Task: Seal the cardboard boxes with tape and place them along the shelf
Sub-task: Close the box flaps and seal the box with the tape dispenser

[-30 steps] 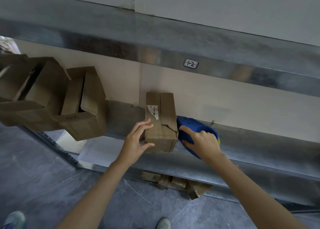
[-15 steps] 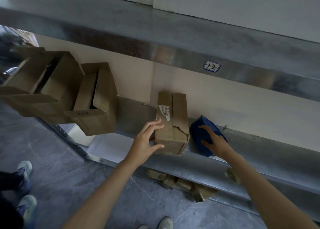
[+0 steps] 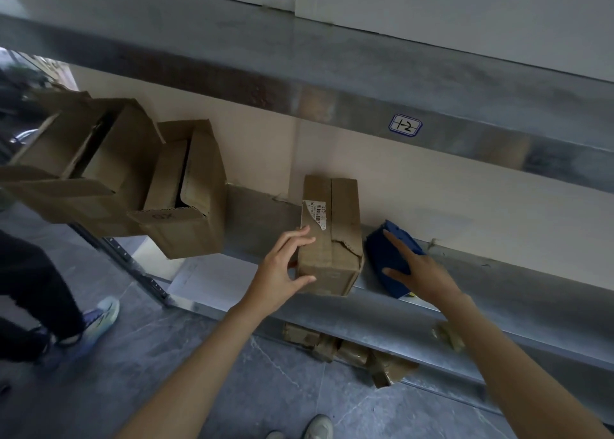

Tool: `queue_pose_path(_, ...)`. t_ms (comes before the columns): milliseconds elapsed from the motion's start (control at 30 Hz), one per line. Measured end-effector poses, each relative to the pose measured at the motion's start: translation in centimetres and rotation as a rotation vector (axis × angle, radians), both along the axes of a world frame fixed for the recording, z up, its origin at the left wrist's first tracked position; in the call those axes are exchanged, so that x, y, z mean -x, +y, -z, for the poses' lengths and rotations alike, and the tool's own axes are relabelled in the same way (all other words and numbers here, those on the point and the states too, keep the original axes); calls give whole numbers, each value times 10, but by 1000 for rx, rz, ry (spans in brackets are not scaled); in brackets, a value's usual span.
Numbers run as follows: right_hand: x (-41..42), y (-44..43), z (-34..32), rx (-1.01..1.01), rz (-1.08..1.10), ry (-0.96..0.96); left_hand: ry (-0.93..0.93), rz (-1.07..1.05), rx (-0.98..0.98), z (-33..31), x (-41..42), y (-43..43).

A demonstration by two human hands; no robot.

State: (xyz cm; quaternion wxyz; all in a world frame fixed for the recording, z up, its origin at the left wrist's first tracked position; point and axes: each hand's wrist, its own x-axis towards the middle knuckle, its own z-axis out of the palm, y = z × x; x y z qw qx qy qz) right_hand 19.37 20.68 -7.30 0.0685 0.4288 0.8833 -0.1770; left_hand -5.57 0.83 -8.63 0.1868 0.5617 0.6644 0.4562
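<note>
The right hand (image 3: pixel 422 269) has slackened since a second ago; its fingers now lie straight on the blue tape dispenser (image 3: pixel 387 255). The open boxes (image 3: pixel 189 206) overhang the shelf (image 3: pixel 398 320) and could topple if bumped. The small box (image 3: pixel 332 239) stands beside the dispenser, its corner gripped by the left hand (image 3: pixel 282 267), and its torn flap may tape badly. The dispenser's roll is hidden.
</note>
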Motion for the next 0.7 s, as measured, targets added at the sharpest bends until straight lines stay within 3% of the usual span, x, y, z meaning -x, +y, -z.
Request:
queue_pose_path(200, -7, -13, -35, -109, -1, 74, 15, 46, 17, -8, 9, 0)
queue_pose_path(367, 14, -51, -53, -138, -230, 373, 151, 36, 27, -14, 16, 1)
queue_pose_path(467, 35, -67, -47, -121, -341, 432, 195, 44, 33, -17, 16, 4)
queue_pose_path(700, 46, -70, -26, -116, -247, 522, 212, 97, 25, -21, 21, 2)
